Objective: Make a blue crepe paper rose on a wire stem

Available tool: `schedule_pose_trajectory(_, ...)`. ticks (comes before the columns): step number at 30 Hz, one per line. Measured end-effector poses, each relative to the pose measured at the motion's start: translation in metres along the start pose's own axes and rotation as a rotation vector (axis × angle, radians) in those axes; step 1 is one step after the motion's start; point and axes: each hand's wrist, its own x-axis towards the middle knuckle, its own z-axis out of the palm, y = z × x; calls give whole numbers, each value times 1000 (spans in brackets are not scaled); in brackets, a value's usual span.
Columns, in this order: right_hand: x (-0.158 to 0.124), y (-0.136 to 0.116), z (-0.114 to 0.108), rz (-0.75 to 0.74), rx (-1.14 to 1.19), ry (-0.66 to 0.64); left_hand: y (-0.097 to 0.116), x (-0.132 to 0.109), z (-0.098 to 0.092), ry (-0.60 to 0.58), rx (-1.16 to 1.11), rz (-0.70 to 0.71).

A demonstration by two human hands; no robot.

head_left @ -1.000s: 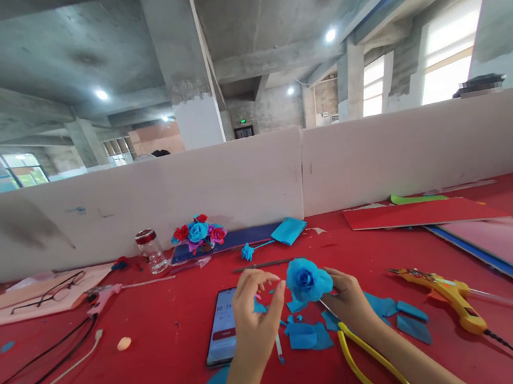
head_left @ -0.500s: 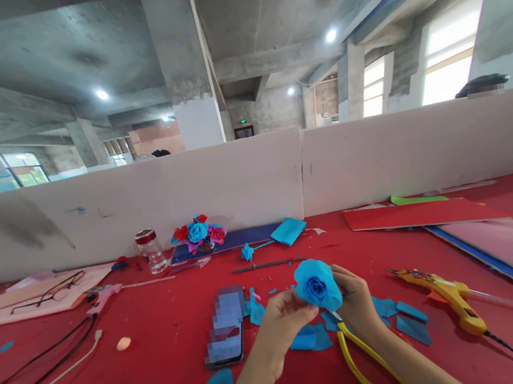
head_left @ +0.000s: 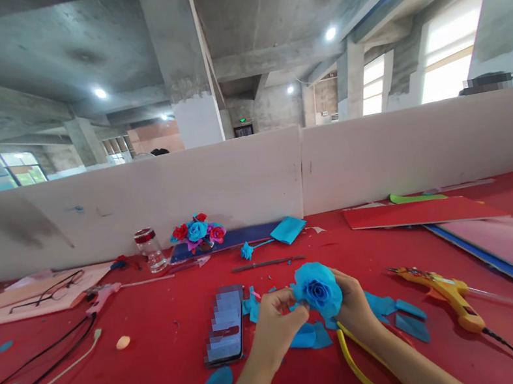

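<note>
A blue paper rose [head_left: 319, 288] is held up between my two hands, its coiled centre facing me. My left hand [head_left: 280, 323] pinches an outer petal at the rose's left edge between thumb and fingers. From behind and to the right, my right hand [head_left: 353, 304] is closed on the flower's base; its fingertips are hidden by the petals. Below the rose, yellow-handled scissors [head_left: 355, 370] lie on the table, partly covered by my right hand and forearm. Cut blue petals [head_left: 306, 337] are scattered around and beneath both hands.
Left of my hands lies a phone [head_left: 225, 326]. A yellow glue gun [head_left: 440, 292] rests at right, a pink one [head_left: 104, 298] at left with cables. Behind are a jar [head_left: 151, 251], a paper bouquet [head_left: 197, 232], folded blue paper [head_left: 288, 231] and a white partition [head_left: 255, 182].
My left thumb and fingers have shifted slightly up and closed on the petal's edge at the left. The rose has tilted a little, and its right side sits slightly lower.
</note>
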Motion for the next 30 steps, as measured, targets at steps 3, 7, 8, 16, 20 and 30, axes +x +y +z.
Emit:
schedule_pose_trajectory(3,0,-1,2,0,18,1,1,0,-2,-4,-54,-57)
schedule_pose_trajectory(7,-2,-1,4,68,69,-22,4,-1,-5,3,-98,-82)
schedule_pose_trajectory(8,-3,-1,4,87,80,-29,5,-1,-5,-2,-105,-81)
schedule_pose_trajectory(16,-1,-2,4,73,99,-12,3,0,-4,13,-112,-83)
schedule_pose_trajectory(20,-2,-1,4,73,96,-7,1,0,-5,19,-65,-48)
schedule_pose_trajectory(30,-3,-4,-1,4,134,-129,0,1,-6,-3,-172,-42)
